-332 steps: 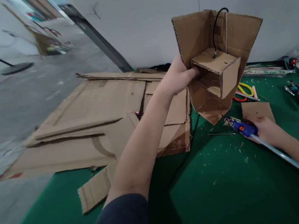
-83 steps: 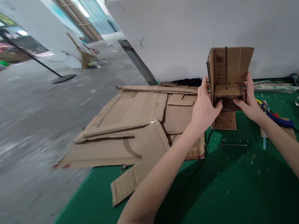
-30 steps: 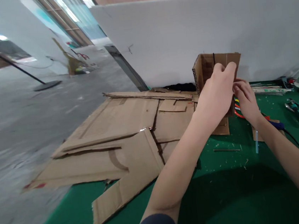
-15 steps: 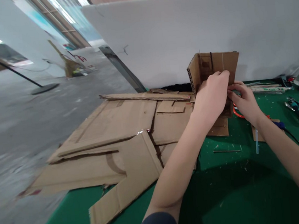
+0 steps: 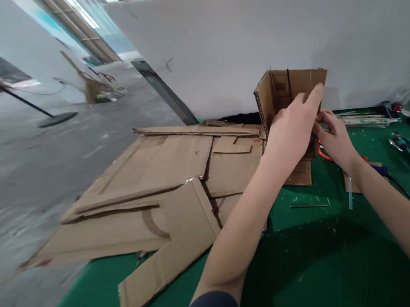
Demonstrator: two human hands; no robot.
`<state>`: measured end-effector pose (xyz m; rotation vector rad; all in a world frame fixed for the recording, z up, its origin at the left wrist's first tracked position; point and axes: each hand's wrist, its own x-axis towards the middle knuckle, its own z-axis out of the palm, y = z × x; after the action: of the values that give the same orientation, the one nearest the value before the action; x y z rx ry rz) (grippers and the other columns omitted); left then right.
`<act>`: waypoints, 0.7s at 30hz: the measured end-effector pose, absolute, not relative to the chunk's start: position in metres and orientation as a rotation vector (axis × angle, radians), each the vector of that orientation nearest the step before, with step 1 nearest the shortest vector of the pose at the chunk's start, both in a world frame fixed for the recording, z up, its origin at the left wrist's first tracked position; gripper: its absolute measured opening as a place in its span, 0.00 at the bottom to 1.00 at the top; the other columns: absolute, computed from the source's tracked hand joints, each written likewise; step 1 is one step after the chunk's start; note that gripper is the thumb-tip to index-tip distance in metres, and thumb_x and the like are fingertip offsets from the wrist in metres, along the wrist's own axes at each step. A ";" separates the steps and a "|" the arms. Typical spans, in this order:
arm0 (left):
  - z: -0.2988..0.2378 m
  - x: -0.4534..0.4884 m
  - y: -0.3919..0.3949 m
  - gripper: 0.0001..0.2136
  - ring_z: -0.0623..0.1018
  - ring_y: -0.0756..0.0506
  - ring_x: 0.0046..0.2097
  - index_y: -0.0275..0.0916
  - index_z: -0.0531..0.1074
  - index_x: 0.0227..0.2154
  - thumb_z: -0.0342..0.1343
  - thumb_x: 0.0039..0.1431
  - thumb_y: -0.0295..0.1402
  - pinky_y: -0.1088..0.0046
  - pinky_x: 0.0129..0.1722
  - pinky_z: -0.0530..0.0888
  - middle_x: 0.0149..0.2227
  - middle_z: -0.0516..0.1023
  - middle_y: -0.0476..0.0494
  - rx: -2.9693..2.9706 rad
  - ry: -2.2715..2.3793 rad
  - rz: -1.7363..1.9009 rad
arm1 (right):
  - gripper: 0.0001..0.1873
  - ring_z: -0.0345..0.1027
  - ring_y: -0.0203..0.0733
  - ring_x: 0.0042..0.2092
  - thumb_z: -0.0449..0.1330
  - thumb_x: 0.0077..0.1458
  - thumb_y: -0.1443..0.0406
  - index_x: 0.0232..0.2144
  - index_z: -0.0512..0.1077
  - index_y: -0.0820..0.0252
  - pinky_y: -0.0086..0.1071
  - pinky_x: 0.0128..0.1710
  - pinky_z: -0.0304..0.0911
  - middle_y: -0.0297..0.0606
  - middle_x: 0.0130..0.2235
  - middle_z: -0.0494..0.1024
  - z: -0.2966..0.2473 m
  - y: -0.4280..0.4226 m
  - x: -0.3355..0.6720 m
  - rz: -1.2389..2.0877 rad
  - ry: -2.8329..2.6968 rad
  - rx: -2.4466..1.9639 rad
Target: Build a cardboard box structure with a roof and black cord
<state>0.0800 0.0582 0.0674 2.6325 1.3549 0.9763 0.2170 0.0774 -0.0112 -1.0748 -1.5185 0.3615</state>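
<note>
A cardboard box (image 5: pixel 281 84) with an open front stands near the white partition, with a dark strip and a thin pale line on its back wall. Across the front of it reaches my left hand (image 5: pixel 292 125); the index finger points up and right, while the other fingers curl inward. What they hold is hidden behind the hand. My right hand (image 5: pixel 333 135) is at the box's right side, thumb and fingers pinched together at the edge. Close below it lie orange-handled scissors (image 5: pixel 325 153), partly covered. A small cardboard piece (image 5: pixel 298 175) sits under the box.
Several flat cardboard sheets (image 5: pixel 155 163) cover the left of the green table (image 5: pixel 312 269), some overhanging its edge. A thin rod (image 5: pixel 309 206) and a translucent glue stick (image 5: pixel 350 194) lie in front. Pliers (image 5: pixel 406 149) and thin sticks (image 5: pixel 366 119) are at right. The white partition (image 5: pixel 216 49) stands behind.
My left index finger has stretched out further up and to the right. The right hand stays at the box's edge. The whole view has shifted slightly.
</note>
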 end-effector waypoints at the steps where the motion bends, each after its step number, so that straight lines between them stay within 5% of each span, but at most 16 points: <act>1: 0.066 0.079 0.059 0.25 0.78 0.41 0.46 0.49 0.61 0.58 0.43 0.61 0.19 0.65 0.41 0.75 0.52 0.75 0.41 2.574 1.315 1.074 | 0.06 0.67 0.41 0.44 0.56 0.56 0.62 0.30 0.71 0.56 0.37 0.42 0.66 0.40 0.41 0.71 -0.011 0.077 0.217 0.353 -1.516 -1.090; 13: 0.050 0.083 0.089 0.15 0.79 0.44 0.43 0.44 0.67 0.45 0.48 0.59 0.20 0.64 0.47 0.75 0.43 0.79 0.42 2.239 1.179 1.284 | 0.06 0.68 0.42 0.44 0.60 0.53 0.61 0.28 0.74 0.56 0.36 0.39 0.66 0.41 0.39 0.72 -0.016 0.081 0.216 0.400 -1.422 -1.073; 21: 0.044 0.088 0.093 0.07 0.79 0.45 0.39 0.45 0.69 0.34 0.53 0.57 0.24 0.66 0.40 0.76 0.35 0.79 0.45 2.114 1.114 1.394 | 0.06 0.67 0.42 0.45 0.60 0.53 0.61 0.26 0.73 0.56 0.36 0.39 0.66 0.41 0.40 0.71 -0.014 0.079 0.213 0.386 -1.409 -1.082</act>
<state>0.0876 0.0934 0.0437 2.1141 1.1136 1.3940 0.2134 0.0789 -0.0141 -1.0824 -1.4093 0.3864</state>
